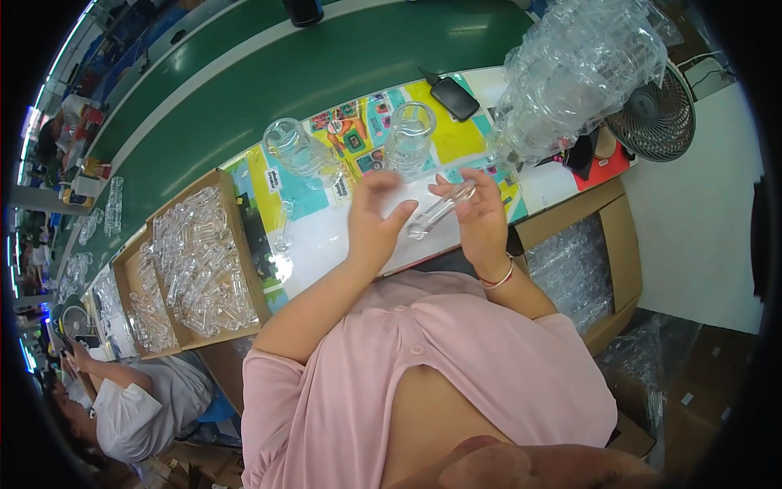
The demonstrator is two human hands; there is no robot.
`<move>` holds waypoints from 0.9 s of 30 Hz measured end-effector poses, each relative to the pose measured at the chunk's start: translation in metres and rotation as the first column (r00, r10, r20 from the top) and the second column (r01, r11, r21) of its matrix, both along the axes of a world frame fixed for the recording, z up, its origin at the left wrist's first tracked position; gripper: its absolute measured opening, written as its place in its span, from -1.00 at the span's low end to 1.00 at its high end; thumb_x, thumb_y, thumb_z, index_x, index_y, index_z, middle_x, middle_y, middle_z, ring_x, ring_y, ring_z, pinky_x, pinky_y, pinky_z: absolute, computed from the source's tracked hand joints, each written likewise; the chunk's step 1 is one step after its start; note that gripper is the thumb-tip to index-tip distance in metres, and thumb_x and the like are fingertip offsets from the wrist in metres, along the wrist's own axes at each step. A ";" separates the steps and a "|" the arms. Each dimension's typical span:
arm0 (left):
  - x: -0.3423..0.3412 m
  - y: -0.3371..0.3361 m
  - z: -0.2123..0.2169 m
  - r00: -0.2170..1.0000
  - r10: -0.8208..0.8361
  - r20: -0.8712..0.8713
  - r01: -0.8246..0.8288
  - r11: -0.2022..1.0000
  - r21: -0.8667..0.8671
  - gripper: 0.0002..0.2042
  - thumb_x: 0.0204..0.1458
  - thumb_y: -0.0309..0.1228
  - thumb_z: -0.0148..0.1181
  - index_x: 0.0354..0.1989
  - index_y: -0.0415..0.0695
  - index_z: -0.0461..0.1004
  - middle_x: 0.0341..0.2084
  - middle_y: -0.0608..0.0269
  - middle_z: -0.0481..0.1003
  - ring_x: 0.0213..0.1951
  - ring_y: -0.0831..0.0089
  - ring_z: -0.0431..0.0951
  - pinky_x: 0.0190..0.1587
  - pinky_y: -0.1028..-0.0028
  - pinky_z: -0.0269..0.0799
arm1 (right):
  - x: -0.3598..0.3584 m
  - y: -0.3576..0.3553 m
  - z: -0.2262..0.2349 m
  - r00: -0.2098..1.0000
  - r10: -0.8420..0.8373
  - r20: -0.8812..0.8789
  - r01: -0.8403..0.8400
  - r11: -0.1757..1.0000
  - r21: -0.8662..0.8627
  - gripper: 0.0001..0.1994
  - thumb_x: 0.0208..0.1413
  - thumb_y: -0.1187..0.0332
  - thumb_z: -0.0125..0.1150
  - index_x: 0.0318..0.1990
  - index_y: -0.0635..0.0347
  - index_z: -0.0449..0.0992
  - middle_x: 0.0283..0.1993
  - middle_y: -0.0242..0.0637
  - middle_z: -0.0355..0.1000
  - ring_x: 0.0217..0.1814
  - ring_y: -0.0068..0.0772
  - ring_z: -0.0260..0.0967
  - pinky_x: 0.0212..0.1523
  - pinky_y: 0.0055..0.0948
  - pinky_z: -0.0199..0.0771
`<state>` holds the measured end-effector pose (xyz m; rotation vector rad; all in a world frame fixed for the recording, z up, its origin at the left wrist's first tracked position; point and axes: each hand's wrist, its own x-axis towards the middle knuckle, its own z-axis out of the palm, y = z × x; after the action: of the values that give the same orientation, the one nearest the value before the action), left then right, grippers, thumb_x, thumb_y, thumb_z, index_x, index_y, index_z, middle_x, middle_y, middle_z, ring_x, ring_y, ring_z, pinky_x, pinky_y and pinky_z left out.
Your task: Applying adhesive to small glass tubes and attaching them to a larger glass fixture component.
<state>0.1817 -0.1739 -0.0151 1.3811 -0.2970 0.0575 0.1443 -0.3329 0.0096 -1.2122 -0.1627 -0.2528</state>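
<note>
My right hand (481,218) holds a clear tube-like piece (438,213) that slants down toward my left hand. Slightly smeared by motion, my left hand (376,222) hovers beside its lower end with thumb and fingers apart, nothing visible in it. Beyond my hands, a clear glass-like vessel (292,147) lies tilted on the printed table covering (346,140). Another clear vessel (410,134) is to its right. Another small clear piece (283,226) rests on the table left of my left hand.
A divided cardboard tray (240,253) of clear pieces is at left. A bundle of clear plastic bags (578,69) and a fan (658,114) stand at right, above an open carton (626,244). A black device (454,99) lies near the green belt (342,61). A co-worker (151,399) sits lower left.
</note>
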 end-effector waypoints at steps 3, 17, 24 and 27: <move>0.027 -0.017 0.011 0.798 0.286 0.530 -0.553 0.697 0.456 -0.27 -0.36 -0.38 0.40 0.05 -0.21 0.14 -0.04 0.06 0.25 -0.01 0.29 0.31 0.03 0.38 0.23 | 0.000 -0.023 0.001 0.984 0.043 -0.171 0.020 0.937 0.347 -0.55 0.07 0.25 0.10 0.04 0.20 0.12 -0.18 -0.11 0.41 -0.18 -0.30 0.43 0.12 -0.17 0.26; -0.041 0.036 0.070 0.953 -0.268 -0.143 0.216 0.928 -0.304 -0.01 -0.40 -0.14 0.46 0.19 -0.28 -0.04 0.06 0.05 0.20 0.06 0.21 0.29 0.08 0.24 0.25 | -0.016 -0.011 0.041 0.991 0.117 0.070 -0.121 0.991 0.050 -0.57 0.07 0.21 0.10 0.04 0.20 0.23 -0.13 0.02 0.40 -0.22 -0.33 0.44 -0.20 -0.41 0.48; -0.061 0.054 0.080 0.971 -0.215 -0.105 0.169 0.926 -0.337 -0.09 -0.35 -0.29 0.45 0.17 -0.31 -0.02 0.03 -0.03 0.22 0.06 0.19 0.29 0.09 0.21 0.24 | -0.024 0.016 0.047 0.966 0.217 0.142 -0.216 0.976 -0.022 -0.62 0.07 0.36 0.10 0.02 0.29 0.23 -0.10 0.06 0.38 -0.06 -0.25 0.38 -0.10 -0.39 0.44; -0.064 0.059 0.087 0.967 -0.224 -0.122 0.176 0.932 -0.316 -0.12 -0.32 -0.30 0.42 0.17 -0.29 -0.01 0.03 -0.05 0.22 0.05 0.18 0.30 0.08 0.21 0.25 | -0.028 0.018 0.043 0.962 0.212 0.174 -0.197 0.975 -0.098 -0.62 0.04 0.44 0.13 0.02 0.32 0.25 -0.09 0.05 0.38 -0.03 -0.20 0.37 -0.07 -0.35 0.43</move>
<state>0.1173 -0.1148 0.0721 1.0369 -0.2841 -0.1692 0.1167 -0.3147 0.0524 -1.2400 -0.4606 -0.1781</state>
